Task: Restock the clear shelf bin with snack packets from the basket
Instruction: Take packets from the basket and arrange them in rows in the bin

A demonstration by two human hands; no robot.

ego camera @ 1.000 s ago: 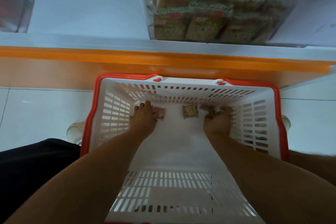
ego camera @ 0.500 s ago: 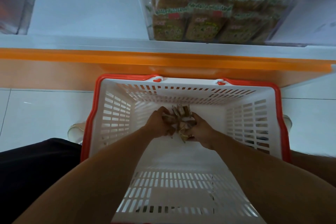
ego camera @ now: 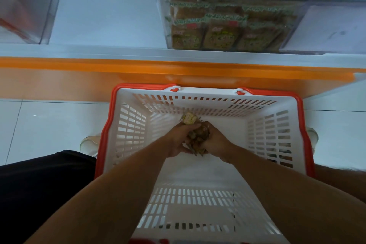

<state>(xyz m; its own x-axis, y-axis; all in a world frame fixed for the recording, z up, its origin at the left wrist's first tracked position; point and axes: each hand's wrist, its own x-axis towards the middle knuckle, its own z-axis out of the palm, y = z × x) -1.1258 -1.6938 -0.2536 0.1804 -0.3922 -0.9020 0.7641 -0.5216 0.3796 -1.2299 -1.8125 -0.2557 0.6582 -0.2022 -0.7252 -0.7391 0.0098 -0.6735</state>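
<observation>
Both hands gather snack packets inside the white basket below the clear shelf bin.

Left of the basket (ego camera: pixel 126 134), a dark-clothed leg (ego camera: pixel 39 190) and a pale shoe (ego camera: pixel 89 141) rest on the white tiled floor (ego camera: pixel 49 125). Inside the basket, above its bare bottom, the left hand (ego camera: pixel 179 140) curls its fingers round one side of a bunch of snack packets (ego camera: pixel 195 137), one packet sticking up at the far side. The right hand (ego camera: pixel 213 141) presses against the same bunch from the other side, fingers curled round it, so the two hands meet over the packets. Beyond the basket's far rim runs the orange shelf edge (ego camera: pixel 138 67), and above that, to the right, the clear shelf bin (ego camera: pixel 326 29) stands on the shelf, stacked with brown packets.
</observation>
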